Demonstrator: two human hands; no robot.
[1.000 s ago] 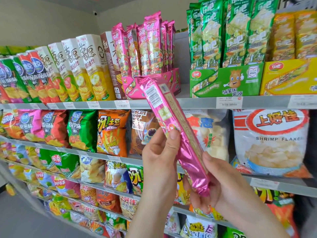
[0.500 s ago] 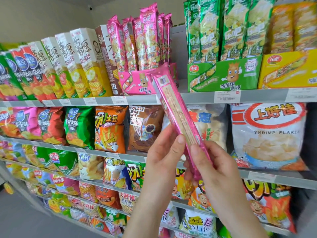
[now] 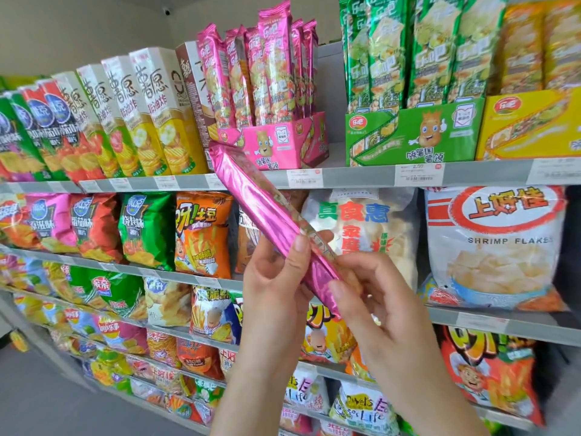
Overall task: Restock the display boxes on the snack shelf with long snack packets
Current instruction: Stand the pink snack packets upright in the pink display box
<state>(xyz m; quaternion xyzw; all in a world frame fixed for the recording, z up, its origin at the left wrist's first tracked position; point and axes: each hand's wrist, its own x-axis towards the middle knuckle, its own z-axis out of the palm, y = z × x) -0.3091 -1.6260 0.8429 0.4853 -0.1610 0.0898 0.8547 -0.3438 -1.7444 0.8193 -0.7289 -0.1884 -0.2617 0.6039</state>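
As my left hand [image 3: 278,280] and right hand [image 3: 374,305] pinch the pink packet [image 3: 261,204] low down, I'd guess it light (slippery foil).

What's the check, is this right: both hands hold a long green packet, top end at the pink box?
No. The head view shows the left hand and right hand holding a long pink packet, not green, top end at the pink box.

L hand [image 3: 276,278]: thumb on front of pink packet [image 3: 261,202], fingers behind. R hand [image 3: 377,309]: just beside, back to cam, fingers curled round packet's lower end. Both forearms angled up.
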